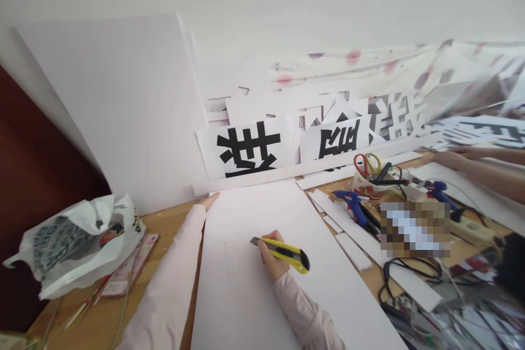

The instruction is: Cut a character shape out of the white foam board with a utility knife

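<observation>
A large white board (246,290) lies flat before me. My right hand (274,260) is closed around a yellow utility knife (287,252), held over the middle of the board with its blade pointing left. A short faint mark shows on the board left of the blade. At the board's far left corner, my left hand (210,201) grips the edge; most of its fingers are hidden. Behind the board, a long white strip (262,178) runs along the foot of paper sheets with black characters (248,145).
A tall white panel (118,109) leans on the wall. Left sits a plastic bag (77,240). Right are a cup of scissors (369,180), a blue glue gun (355,205), white strips (355,251), and black cables (410,268). Another person's arms (479,169) reach over paper.
</observation>
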The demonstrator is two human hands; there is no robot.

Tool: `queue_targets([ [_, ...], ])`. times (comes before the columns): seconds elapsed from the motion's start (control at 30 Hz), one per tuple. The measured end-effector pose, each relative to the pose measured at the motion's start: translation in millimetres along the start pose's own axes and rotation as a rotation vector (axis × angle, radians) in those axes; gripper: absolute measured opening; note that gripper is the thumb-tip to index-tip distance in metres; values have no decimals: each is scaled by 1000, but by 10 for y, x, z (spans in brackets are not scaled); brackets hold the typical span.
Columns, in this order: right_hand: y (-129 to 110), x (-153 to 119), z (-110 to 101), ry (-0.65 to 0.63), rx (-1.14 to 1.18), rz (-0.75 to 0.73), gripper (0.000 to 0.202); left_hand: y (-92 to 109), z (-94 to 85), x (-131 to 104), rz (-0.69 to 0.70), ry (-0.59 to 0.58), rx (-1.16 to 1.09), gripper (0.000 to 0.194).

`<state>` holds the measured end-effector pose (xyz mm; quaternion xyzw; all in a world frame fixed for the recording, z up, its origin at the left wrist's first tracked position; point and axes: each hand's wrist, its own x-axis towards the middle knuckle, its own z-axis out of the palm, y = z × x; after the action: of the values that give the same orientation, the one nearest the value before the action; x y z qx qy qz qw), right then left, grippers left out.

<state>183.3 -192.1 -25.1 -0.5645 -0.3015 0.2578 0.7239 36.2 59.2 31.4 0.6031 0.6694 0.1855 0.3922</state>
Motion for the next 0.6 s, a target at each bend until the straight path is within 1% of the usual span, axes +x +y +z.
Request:
queue_targets([
  [0.1,-18,-18,-17,-1,-1,-4,30,-43,22,-69,-48,-89,-140,38],
  [0.23,-29,-58,-34,6,-5,5,27,-71,34,-168,-78,-197,-311,35],
  [0.37,-34,-82,-48,4,-23,19,24,-144,18,-344,-101,-329,-485,30],
  [0.47,-51,-53,-61,7,-62,22,24,-290,26,-553,-111,-415,-629,42],
  [0.53,-69,-8,-56,15,-99,15,23,-417,54,-702,-107,-443,-722,49],
  [0.6,-89,54,-26,21,-142,-6,23,-537,99,-828,-107,-460,-801,50],
])
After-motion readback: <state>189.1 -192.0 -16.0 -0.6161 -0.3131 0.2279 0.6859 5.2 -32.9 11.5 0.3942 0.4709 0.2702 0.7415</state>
